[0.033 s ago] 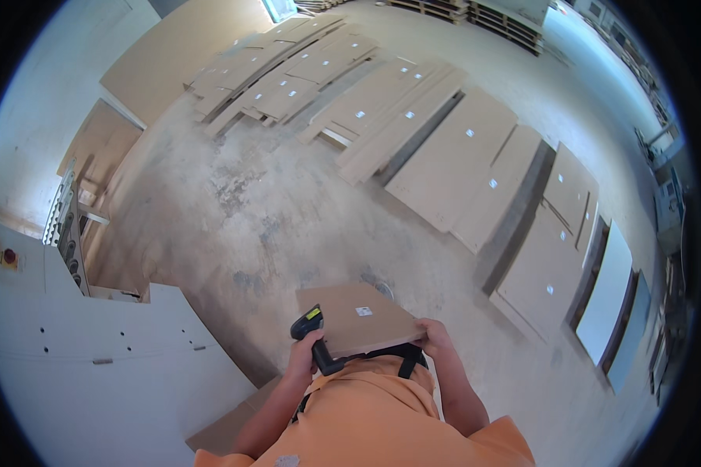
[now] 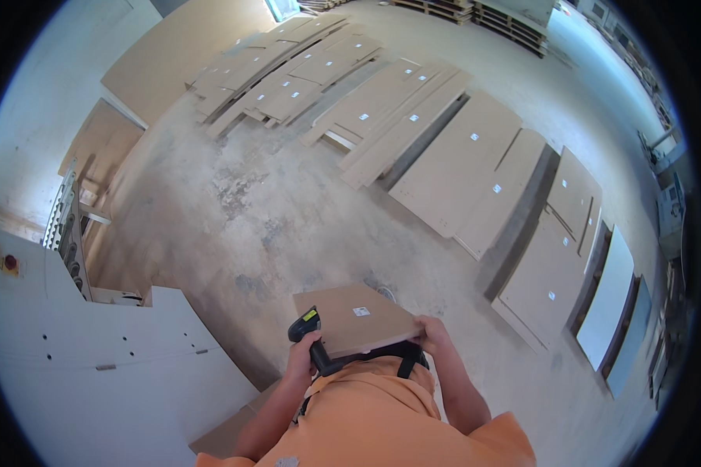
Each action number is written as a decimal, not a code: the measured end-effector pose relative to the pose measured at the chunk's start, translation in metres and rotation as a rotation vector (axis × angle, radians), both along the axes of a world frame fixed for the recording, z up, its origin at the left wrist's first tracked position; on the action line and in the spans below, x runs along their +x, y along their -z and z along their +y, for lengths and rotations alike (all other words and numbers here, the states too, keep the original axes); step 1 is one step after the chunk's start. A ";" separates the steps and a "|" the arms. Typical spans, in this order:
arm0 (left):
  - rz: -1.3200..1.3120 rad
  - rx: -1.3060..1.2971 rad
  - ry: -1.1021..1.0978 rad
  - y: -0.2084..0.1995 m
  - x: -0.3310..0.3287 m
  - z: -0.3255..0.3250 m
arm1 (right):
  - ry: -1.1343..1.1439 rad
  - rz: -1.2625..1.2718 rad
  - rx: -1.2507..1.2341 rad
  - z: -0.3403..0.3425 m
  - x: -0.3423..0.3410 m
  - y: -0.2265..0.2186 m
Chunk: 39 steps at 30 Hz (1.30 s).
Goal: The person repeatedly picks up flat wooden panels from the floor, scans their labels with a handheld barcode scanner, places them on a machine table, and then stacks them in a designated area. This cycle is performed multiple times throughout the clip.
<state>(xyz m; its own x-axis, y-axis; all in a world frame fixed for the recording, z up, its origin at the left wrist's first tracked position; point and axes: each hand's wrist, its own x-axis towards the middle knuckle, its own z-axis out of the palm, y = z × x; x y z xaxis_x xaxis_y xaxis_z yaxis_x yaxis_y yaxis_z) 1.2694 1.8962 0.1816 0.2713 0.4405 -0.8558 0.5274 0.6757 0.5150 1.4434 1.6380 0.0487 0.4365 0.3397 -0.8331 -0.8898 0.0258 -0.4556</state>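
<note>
A flat brown board (image 2: pixel 352 315) with a small white label (image 2: pixel 361 311) lies level in front of my waist. My left hand (image 2: pixel 302 354) is closed round the grip of a black handheld barcode scanner (image 2: pixel 316 342), which has a yellow sticker on its head. The scanner overlaps the board's near left edge; whether those fingers also support the board is hidden. At the board's near right corner, my right hand (image 2: pixel 432 336) grips the edge, its fingertips partly out of sight underneath.
Stacks of labelled brown panels (image 2: pixel 459 167) lie in rows across the floor ahead and right. Beyond them are white panels (image 2: pixel 606 296). A white machine cabinet (image 2: pixel 109 366) with a red button (image 2: pixel 10 262) stands close on my left. Pallets (image 2: pixel 510 27) are stacked far back.
The view has shifted slightly, so the floor panels sit a little lower and farther right. Both hands keep their hold.
</note>
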 end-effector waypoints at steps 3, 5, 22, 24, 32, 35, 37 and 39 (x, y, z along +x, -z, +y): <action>-0.029 -0.053 -0.152 -0.026 0.042 0.054 | -0.040 0.015 0.019 0.096 0.071 -0.019; -0.012 -0.046 -0.305 -0.026 0.074 0.089 | 0.015 0.003 0.063 0.166 0.099 -0.028; -0.081 -0.315 -0.230 0.040 0.305 0.535 | -0.373 0.077 -0.006 0.671 0.304 -0.006; -0.048 -0.306 -0.080 0.032 0.332 0.583 | -0.352 -0.003 -0.040 0.712 0.346 -0.001; 0.042 0.026 -0.497 0.095 0.382 0.735 | -0.343 -0.115 -0.055 0.915 0.552 0.084; 0.160 0.016 -0.623 0.115 0.395 0.785 | -0.219 -0.111 -0.076 1.002 0.628 0.119; 0.331 0.037 -0.719 0.107 0.408 0.806 | -0.224 -0.048 -0.059 1.039 0.667 0.135; 0.382 0.050 -0.780 0.099 0.439 0.819 | -0.220 -0.031 -0.084 1.072 0.708 0.147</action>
<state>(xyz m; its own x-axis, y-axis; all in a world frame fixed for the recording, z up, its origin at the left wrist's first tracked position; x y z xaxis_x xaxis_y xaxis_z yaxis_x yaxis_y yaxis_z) 1.7081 2.7151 0.0829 -0.4255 0.4202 -0.8015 0.0660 0.8977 0.4356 2.1512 2.7101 -0.0980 0.3857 0.3597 -0.8496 -0.8553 -0.2059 -0.4754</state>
